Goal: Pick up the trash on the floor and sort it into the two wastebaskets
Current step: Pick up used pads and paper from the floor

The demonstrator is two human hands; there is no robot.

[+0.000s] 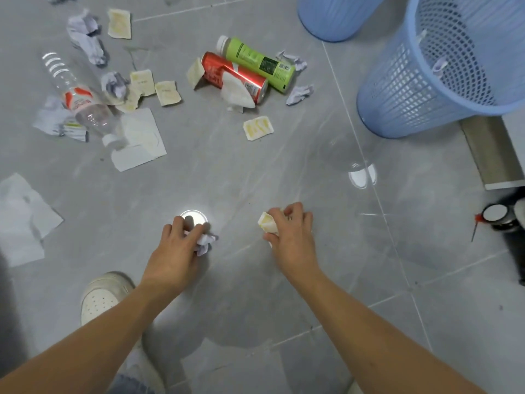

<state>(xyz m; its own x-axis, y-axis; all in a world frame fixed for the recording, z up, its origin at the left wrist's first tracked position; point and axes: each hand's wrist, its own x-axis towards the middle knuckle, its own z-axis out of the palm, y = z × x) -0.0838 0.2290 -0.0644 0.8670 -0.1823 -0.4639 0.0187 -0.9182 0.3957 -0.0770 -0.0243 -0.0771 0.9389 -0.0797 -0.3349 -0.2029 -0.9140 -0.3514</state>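
Note:
My left hand [176, 248] is closed around a crumpled white paper ball [206, 241] low over the grey floor. My right hand [289, 231] grips a yellowish-white folded wrapper [267, 223]. Farther out lie a red can [235, 76], a green bottle [257, 62], a clear plastic bottle [82, 100], crumpled papers [85, 35] and yellow-stained wrappers [258, 127]. Two blue wastebaskets stand at the upper right: a mesh one [426, 89] and a ribbed one [332, 18].
A flat white sheet [22, 220] lies at the left. My white shoe [102, 297] is below my left hand. A wooden furniture edge [488, 155] and a dark object with a red part [500, 220] sit at the right.

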